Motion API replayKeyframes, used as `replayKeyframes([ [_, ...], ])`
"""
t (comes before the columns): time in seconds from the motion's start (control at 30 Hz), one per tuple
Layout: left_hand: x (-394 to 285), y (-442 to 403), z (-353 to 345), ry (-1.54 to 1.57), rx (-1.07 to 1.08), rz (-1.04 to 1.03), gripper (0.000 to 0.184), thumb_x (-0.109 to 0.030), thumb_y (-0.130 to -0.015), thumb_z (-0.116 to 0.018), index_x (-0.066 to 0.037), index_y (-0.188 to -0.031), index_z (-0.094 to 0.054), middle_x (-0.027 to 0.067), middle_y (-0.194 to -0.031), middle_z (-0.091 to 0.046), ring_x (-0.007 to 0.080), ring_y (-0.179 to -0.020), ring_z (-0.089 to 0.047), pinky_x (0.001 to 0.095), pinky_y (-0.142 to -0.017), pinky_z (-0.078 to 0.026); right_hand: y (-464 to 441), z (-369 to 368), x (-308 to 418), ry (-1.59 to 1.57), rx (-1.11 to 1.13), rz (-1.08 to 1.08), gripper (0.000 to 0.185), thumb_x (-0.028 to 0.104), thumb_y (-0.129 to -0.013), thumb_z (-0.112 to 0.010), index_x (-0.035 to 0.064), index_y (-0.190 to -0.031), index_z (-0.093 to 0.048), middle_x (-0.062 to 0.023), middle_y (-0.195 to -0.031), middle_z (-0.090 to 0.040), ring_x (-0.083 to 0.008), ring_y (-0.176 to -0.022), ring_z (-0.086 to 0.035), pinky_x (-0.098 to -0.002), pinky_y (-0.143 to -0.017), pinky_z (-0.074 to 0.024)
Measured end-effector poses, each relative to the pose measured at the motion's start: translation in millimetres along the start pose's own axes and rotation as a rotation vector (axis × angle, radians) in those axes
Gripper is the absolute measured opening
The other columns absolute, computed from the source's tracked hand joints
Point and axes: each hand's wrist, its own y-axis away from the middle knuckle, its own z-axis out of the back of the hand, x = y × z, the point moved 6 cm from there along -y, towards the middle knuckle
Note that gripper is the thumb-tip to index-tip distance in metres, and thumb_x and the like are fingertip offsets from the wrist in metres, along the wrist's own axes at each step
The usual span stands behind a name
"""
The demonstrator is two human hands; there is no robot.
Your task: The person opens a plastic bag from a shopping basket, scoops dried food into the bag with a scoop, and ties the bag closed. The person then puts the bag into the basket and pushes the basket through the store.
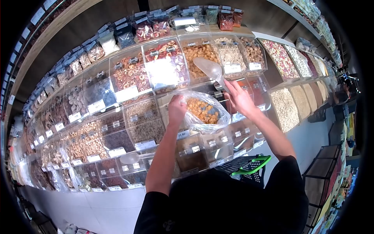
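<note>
**Black short-sleeved shirt (222, 199) in front; clear plastic bag (223, 116) partly filled with golden-brown chunks (203, 110)**

The shirt is seen closest, with both bare forearms stretched toward the tiered clear bins. The bag's left edge is gripped by the closed left hand (177, 109), and the bag is held in front of the bins. The handle of a translucent plastic scoop (210, 68) is gripped by the right hand (239, 97), the bowl raised before a clear-fronted bin (194, 78) of similar chunks.

Filling is judged to be well under way: a heap is already contained in the bag, and no chunks can be made out in the scoop. The bag is not yet tied, nor the scoop put down. Whether more is wanted cannot be told.
</note>
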Motion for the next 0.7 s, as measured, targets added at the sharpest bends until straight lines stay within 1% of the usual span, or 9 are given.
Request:
replayKeyframes([
  [0.03,-1.0,0.2,1.0,-0.017,-0.002,-0.012,0.033,0.002,-0.071,-0.054,0.001,-0.103,-0.062,0.0196,-0.101,-0.063,0.0374,-0.091,-0.062,0.0408,-0.079,-0.05,2.2,0.7,0.2,-0.038,0.019,-0.001,0.045,0.011,-0.089,-0.061,0.0081,-0.131,-0.046,-0.0149,-0.11,-0.052,-0.0366,-0.074,-0.062,-0.0452,-0.063,-0.0527],
  [0.17,-1.6,15.6,3.2,-0.068,0.014,0.049,0.03,0.002,-0.074,-0.055,0.0,-0.104,-0.062,0.0184,-0.102,-0.062,0.0366,-0.088,-0.062,0.0419,-0.078,-0.05,2.4,2.8,28.1,-0.135,0.007,0.195,0.037,0.011,-0.088,-0.062,0.0071,-0.124,-0.052,-0.015,-0.122,-0.052,-0.0363,-0.075,-0.065,-0.0445,-0.067,-0.0557],
  [0.27,-2.3,31.3,7.3,-0.135,0.015,0.051,0.027,0.0,-0.077,-0.057,0.0,-0.103,-0.062,0.0182,-0.101,-0.061,0.036,-0.084,-0.061,0.0429,-0.075,-0.05,-2.8,-20.2,39.9,-0.073,-0.025,0.458,0.043,0.006,-0.081,-0.065,0.0064,-0.122,-0.053,-0.015,-0.125,-0.052,-0.0359,-0.084,-0.065,-0.0451,-0.072,-0.0557],
  [0.33,-7.5,45.1,9.6,-0.146,0.033,0.072,0.025,-0.001,-0.078,-0.058,0.0,-0.102,-0.062,0.0187,-0.099,-0.06,0.0357,-0.082,-0.061,0.0438,-0.073,-0.05,-11.6,-26.9,52.0,-0.023,-0.034,0.609,0.041,0.004,-0.072,-0.067,0.0057,-0.112,-0.057,-0.0125,-0.128,-0.053,-0.0324,-0.093,-0.062,-0.0425,-0.076,-0.0536],
  [0.4,-8.8,62.1,9.5,-0.269,-0.007,-0.08,0.025,-0.003,-0.075,-0.06,-0.001,-0.099,-0.063,0.0164,-0.109,-0.06,0.0338,-0.083,-0.063,0.0418,-0.072,-0.052,-23.5,-45.5,51.5,-0.001,0.028,0.702,0.038,0.004,-0.07,-0.067,0.0059,-0.107,-0.059,-0.0109,-0.128,-0.054,-0.0303,-0.096,-0.061,-0.0407,-0.078,-0.0522],
  [0.43,-7.9,73.2,8.9,-0.306,-0.007,-0.13,0.024,-0.003,-0.074,-0.06,-0.002,-0.098,-0.063,0.0156,-0.112,-0.06,0.0335,-0.084,-0.064,0.0414,-0.073,-0.053,-29.9,-52.5,53.8,-0.041,-0.012,0.704,0.025,0.006,-0.075,-0.065,0.0063,-0.099,-0.06,-0.0085,-0.12,-0.06,-0.0278,-0.091,-0.061,-0.0377,-0.078,-0.0507],
  [0.5,-5.3,87.2,6.0,-0.365,0.047,-0.172,0.023,-0.003,-0.071,-0.061,-0.003,-0.094,-0.062,0.0135,-0.123,-0.058,0.0314,-0.09,-0.064,0.0398,-0.075,-0.055,-43.6,-69.4,56.2,-0.11,-0.023,0.714,0.021,0.007,-0.077,-0.064,0.0059,-0.098,-0.061,-0.0074,-0.113,-0.062,-0.0279,-0.091,-0.061,-0.0379,-0.078,-0.0508],
  [0.57,-6.5,91.5,4.3,-0.384,-0.003,-0.208,0.022,-0.003,-0.071,-0.061,-0.003,-0.093,-0.061,0.014,-0.123,-0.057,0.0308,-0.09,-0.064,0.0397,-0.074,-0.055,-53.4,-86.8,57.7,-0.16,-0.008,0.692,0.014,0.01,-0.082,-0.062,0.0049,-0.095,-0.062,-0.0067,-0.102,-0.065,-0.0281,-0.093,-0.059,-0.0379,-0.08,-0.0495],
  [0.7,-12.0,92.1,3.2,-0.458,-0.044,-0.296,0.021,-0.003,-0.069,-0.061,-0.002,-0.091,-0.061,0.0149,-0.122,-0.057,0.0289,-0.09,-0.063,0.0386,-0.072,-0.055,-72.6,-124.9,47.3,-0.148,0.151,0.48,0.013,0.011,-0.084,-0.06,0.0041,-0.095,-0.061,-0.0092,-0.096,-0.061,-0.0288,-0.098,-0.054,-0.0391,-0.088,-0.0454],
])
